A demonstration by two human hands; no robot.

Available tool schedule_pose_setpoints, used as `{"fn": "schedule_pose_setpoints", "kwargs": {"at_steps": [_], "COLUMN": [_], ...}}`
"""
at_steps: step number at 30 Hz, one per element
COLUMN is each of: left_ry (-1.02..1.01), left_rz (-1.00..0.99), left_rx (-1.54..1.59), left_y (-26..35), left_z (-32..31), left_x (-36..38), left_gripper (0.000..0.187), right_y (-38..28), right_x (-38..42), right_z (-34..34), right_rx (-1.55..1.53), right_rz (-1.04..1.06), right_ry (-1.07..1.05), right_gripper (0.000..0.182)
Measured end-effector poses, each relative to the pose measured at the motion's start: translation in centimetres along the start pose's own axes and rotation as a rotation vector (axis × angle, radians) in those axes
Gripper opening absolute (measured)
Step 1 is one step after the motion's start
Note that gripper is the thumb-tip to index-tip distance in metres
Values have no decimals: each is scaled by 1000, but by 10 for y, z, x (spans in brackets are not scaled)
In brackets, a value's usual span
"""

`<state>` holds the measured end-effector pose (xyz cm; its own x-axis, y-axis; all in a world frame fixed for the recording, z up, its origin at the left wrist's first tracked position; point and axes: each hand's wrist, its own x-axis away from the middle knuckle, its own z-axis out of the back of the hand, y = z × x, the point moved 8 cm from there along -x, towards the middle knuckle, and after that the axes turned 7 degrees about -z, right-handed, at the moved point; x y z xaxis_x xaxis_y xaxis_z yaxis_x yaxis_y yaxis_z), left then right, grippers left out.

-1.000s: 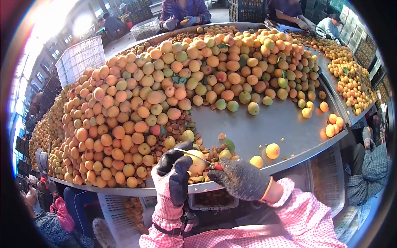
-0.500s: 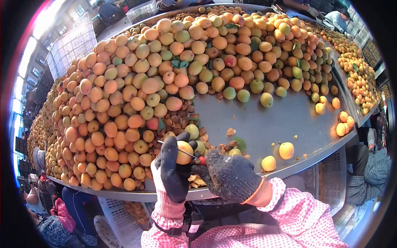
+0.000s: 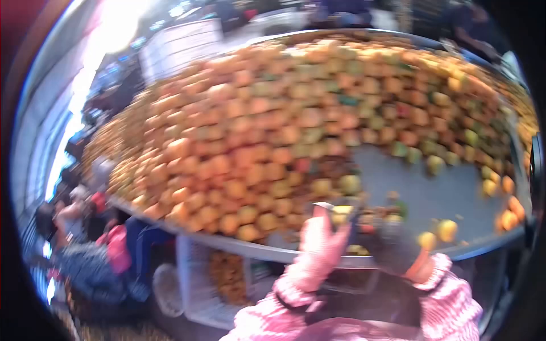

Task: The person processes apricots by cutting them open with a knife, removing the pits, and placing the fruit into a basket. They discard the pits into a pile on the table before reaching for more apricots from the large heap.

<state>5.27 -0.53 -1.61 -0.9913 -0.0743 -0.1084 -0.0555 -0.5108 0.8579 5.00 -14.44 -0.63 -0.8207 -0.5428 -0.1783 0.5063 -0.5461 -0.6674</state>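
My left hand (image 3: 325, 232), in a glove with a pink cuff, is closed around a yellow-orange apricot (image 3: 342, 212) above the near edge of the metal table (image 3: 398, 182). Just right of it, my right hand (image 3: 392, 245) is a dark-gloved smear. A reddish spot beside its fingers matches the handle of a small knife (image 3: 367, 228); the blade does not show clearly. The heap of apricots (image 3: 250, 142) rises in front of and left of my hands. Two loose apricots (image 3: 447, 230) lie right of my right hand.
The table's metal rim (image 3: 227, 245) runs along the near side. Below it stands a white crate (image 3: 196, 284) with orange pieces inside. Another white crate (image 3: 182, 48) is at the back left. A person in pink and blue (image 3: 85, 261) is at the left.
The view has swung left and blurred, so the table and my hands appear farther right. The apricot stays in my left hand; the blade across it earlier is no longer clear.
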Motion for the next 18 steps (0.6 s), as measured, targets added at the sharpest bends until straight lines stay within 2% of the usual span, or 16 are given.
{"fn": "schedule_pose_setpoints", "kwargs": {"at_steps": [1,2,3,5,7,9,11,13,16,18], "left_ry": [51,53,-40,-36,-43,-64,-154,-114,-167,-164], "left_rz": [-95,-148,-64,-102,-111,-68,-9,-27,-12,-41], "left_rx": [-88,-95,-38,-39,70,37,194,108,61,135], "left_y": [9,0,5,-7,-5,3,10,0,-5,0], "left_z": [3,-7,-10,-20,-19,-9,-7,-14,-17,-13], "left_x": [1,1,-2,-1,-1,3,2,4,7,9], "left_gripper": [40,45,48,51,45,45,44,43,42,43], "right_y": [-6,1,-14,28,-23,-15,-17,-19,-26,-26], "right_x": [-3,-1,-1,6,-9,-5,-4,-3,-6,-7], "right_z": [6,7,23,-1,25,21,25,27,25,29], "right_rx": [119,-80,-154,-324,-162,-195,-115,-120,-176,-202], "right_rz": [-8,-38,51,-270,-126,-164,-151,-136,-133,-155], "right_ry": [-32,-50,78,-149,-44,-25,-46,-41,-75,-78], "right_gripper": [18,18,17,16,16,17,18,19,19,19]}}
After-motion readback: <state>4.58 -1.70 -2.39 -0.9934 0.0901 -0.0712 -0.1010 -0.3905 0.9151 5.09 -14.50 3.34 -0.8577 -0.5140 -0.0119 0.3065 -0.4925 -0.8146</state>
